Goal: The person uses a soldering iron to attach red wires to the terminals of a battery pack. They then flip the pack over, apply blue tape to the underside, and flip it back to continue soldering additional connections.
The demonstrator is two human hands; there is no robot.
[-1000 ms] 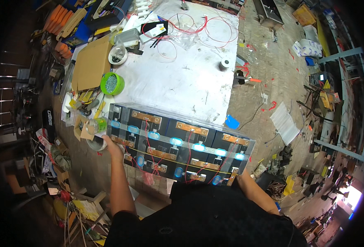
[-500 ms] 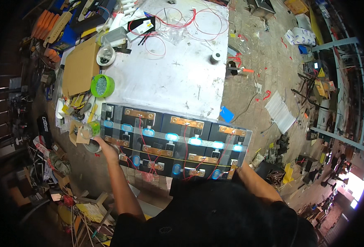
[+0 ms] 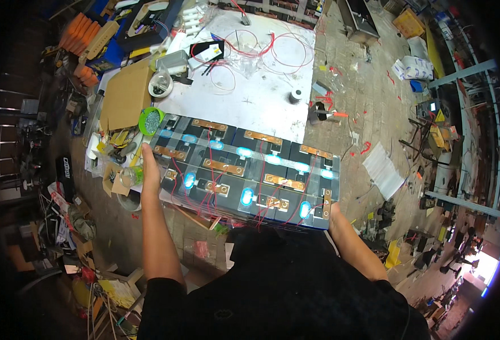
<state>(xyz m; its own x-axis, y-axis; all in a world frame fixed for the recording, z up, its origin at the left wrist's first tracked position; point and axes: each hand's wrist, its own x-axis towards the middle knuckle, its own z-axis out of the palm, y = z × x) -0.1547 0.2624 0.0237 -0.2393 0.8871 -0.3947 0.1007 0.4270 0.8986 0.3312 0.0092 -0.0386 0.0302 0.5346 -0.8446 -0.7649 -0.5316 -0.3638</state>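
Head-worn wide fisheye, angled downward.

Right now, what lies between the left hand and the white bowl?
The green bucket, in the head view: it lies between the left hand, at the battery pack's left end, and the white bowl.

A person (image 3: 329, 306) is wearing a black top (image 3: 284, 272) whose short sleeves (image 3: 162, 292) are ending near the elbows; a small, faint outline (image 3: 223, 314) is marking the fabric. Forearms (image 3: 160, 238), left grip (image 3: 151, 170) and right grip (image 3: 335, 213) are showing bare.
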